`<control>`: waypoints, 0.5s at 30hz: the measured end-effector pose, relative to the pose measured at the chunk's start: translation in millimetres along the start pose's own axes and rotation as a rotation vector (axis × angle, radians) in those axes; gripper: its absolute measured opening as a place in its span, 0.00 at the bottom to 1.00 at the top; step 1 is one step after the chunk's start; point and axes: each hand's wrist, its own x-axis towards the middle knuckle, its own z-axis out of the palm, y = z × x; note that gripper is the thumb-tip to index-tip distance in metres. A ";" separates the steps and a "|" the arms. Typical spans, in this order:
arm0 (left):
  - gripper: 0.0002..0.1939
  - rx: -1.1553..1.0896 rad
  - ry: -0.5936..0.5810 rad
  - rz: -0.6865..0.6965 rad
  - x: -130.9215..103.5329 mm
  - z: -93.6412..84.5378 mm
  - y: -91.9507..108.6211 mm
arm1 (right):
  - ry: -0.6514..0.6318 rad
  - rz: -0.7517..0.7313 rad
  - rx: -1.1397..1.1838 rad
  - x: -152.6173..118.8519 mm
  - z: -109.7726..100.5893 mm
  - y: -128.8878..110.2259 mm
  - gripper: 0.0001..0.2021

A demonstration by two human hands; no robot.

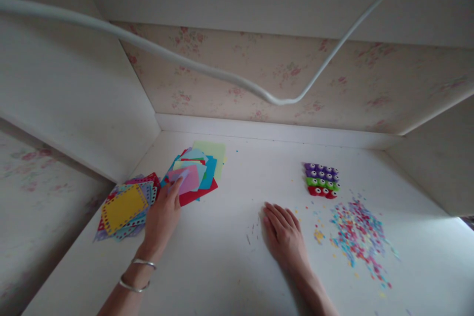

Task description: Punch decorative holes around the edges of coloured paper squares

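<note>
Here, our left hand (162, 216) pinched a lilac paper (182, 177) over the coloured sheets (210, 170), punched cards (125, 208) to its left; our right hand (286, 237) lay flat, confetti (359, 231) to its right.

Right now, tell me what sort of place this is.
Probably a home craft corner: white desk before pink-flowered wallpaper, stacked coloured paper sheets, scattered multicoloured paper bits.

1 hand (283, 229) (the right) rests on the tabletop (229, 256).
</note>
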 end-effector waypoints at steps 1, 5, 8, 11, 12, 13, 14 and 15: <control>0.23 0.015 0.001 0.011 1.3 0.2 0.8 | 0.000 0.000 0.002 0.2 -0.4 -0.3 0.16; 0.19 0.049 -0.004 0.090 8.9 3.2 4.0 | 0.004 0.006 0.012 0.9 -1.9 -1.3 0.16; 0.21 0.053 -0.034 0.162 14.6 4.8 5.1 | 0.007 0.010 0.021 1.2 -2.3 -1.7 0.15; 0.23 0.079 -0.051 0.152 20.0 4.9 5.1 | 0.006 0.009 0.028 1.5 -2.5 -1.9 0.15; 0.23 0.089 -0.059 0.135 22.1 4.8 4.7 | 0.005 0.010 0.029 1.5 -2.5 -1.9 0.15; 0.23 0.094 -0.070 0.122 24.4 4.8 4.1 | 0.003 0.011 0.030 1.5 -2.4 -1.9 0.15; 0.24 0.092 -0.085 0.115 26.8 4.9 3.2 | 0.001 0.013 0.031 1.5 -2.4 -1.8 0.15; 0.24 0.087 -0.100 0.116 29.2 5.2 1.9 | -0.002 0.014 0.030 1.4 -2.2 -1.6 0.15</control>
